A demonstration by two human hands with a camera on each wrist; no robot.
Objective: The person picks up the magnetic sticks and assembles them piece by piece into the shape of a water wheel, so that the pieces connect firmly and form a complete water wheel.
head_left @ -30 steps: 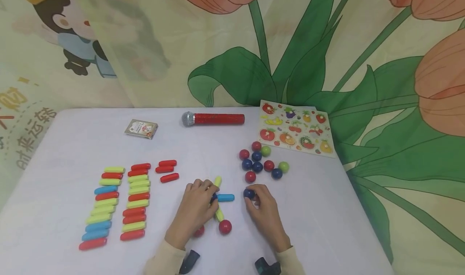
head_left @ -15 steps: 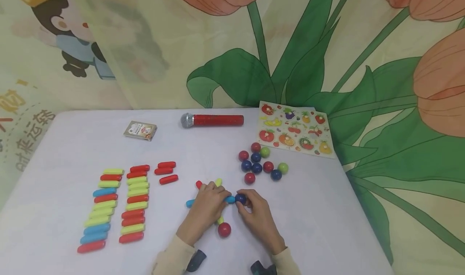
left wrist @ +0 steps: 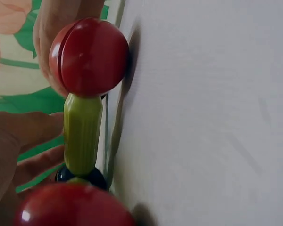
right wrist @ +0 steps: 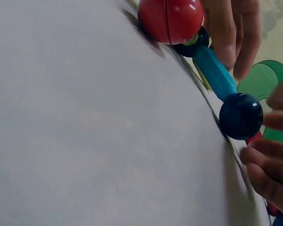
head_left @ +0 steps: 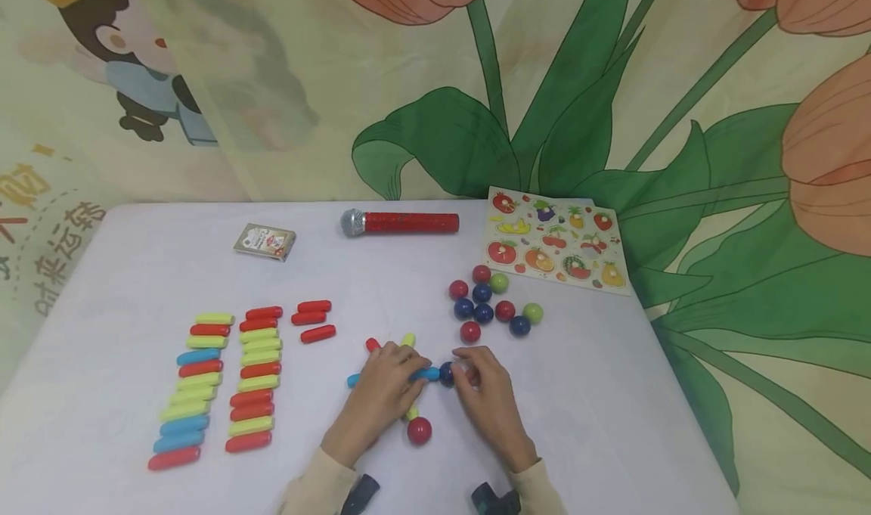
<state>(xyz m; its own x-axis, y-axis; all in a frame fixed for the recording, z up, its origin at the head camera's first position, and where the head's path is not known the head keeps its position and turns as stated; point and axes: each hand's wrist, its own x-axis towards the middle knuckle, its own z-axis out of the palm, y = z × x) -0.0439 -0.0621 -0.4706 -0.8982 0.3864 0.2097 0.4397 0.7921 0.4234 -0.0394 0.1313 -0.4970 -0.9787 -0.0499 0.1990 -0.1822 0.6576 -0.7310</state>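
Note:
A star-shaped build of coloured sticks joined to balls lies under my left hand [head_left: 382, 383] in the head view. The fingers grip it around its dark hub [left wrist: 80, 176], by a blue stick [right wrist: 216, 73]. At that stick's right end sits a dark blue ball [right wrist: 241, 116]. My right hand [head_left: 491, 395] is just right of this ball, fingertips at its side and loosely bent, not wrapped around it. A yellow-green stick [left wrist: 82, 134] ends in a red ball [head_left: 420, 430]. Another red ball [left wrist: 75, 207] shows large in the left wrist view; the left arm hides it from the head view.
Loose red, blue and green balls [head_left: 483, 313] lie beyond the right hand. Rows of coloured sticks [head_left: 255, 383] lie on the left. Farther back are a red microphone [head_left: 410, 223], a small card box [head_left: 265, 241] and a fruit picture board [head_left: 554, 240].
My right hand has brought the dark blue ball left onto the blue stick's end, and its fingers have since slid back off the ball. The left hand shifted right, keeping its hold.

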